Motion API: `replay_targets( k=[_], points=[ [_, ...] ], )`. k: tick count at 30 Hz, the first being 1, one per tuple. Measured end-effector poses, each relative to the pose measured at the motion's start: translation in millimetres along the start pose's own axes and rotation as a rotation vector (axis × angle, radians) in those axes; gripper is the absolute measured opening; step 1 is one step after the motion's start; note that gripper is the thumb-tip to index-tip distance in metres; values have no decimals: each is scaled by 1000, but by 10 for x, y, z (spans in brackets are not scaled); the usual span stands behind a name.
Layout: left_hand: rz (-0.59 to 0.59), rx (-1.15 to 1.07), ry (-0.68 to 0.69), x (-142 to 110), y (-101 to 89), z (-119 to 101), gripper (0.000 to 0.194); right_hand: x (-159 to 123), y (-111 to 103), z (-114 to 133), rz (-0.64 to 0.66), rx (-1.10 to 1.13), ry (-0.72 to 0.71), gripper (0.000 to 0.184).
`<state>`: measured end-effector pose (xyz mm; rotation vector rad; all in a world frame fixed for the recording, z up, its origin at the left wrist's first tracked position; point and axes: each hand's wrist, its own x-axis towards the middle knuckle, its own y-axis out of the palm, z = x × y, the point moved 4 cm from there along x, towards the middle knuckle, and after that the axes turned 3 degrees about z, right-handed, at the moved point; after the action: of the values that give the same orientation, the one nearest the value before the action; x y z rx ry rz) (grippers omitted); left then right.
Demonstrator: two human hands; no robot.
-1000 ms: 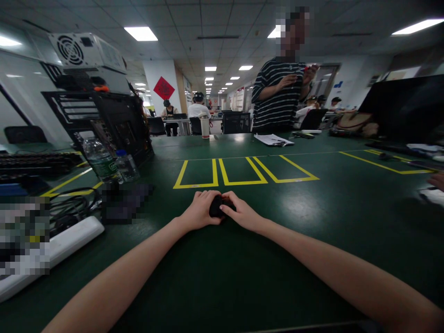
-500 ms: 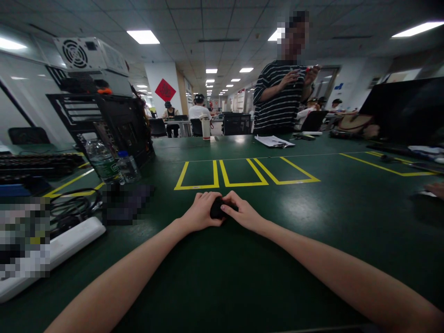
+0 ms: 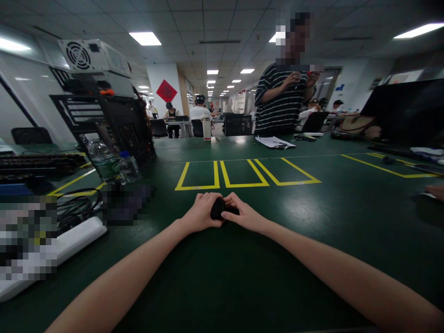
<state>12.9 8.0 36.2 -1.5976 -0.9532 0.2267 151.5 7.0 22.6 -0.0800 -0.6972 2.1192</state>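
Observation:
A small black rounded object (image 3: 218, 209) sits between my two hands, low over the green tabletop (image 3: 222, 277). Its exact kind cannot be made out. My left hand (image 3: 204, 210) is wrapped round its left side, with the thumb low at the near edge. From the right, my right hand (image 3: 241, 213) pinches it, thumb and bent fingers at its right edge. The fingers hide part of the object. Just beyond the hands, yellow tape outlines (image 3: 246, 185) mark the table.
At left stand an open black computer case (image 3: 121, 125) with a power supply (image 3: 93, 55) on top, water bottles (image 3: 104, 159) and a white power strip (image 3: 83, 233). A clipboard (image 3: 275, 142) and a cup (image 3: 206, 129) are farther back. A person in a striped shirt (image 3: 280, 99) stands across the table.
Slightly more of the black object shows between my hands, as if it has turned a little. Both hands stay nearly in place; the view has shifted slightly.

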Motion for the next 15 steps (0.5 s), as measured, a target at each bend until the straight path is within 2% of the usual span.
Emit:
replay_targets(
  k=[4, 8, 15],
  points=[
    [-12, -4, 8, 2, -3, -1, 58, 8, 4, -10, -34, 41, 36, 21],
    [-8, -7, 0, 1, 3, 9, 58, 4, 2, 21, -2, 32, 39, 22],
    [-3, -16, 7, -9, 7, 13, 57, -1, -26, 92, -2, -47, -31, 24]
  ],
)
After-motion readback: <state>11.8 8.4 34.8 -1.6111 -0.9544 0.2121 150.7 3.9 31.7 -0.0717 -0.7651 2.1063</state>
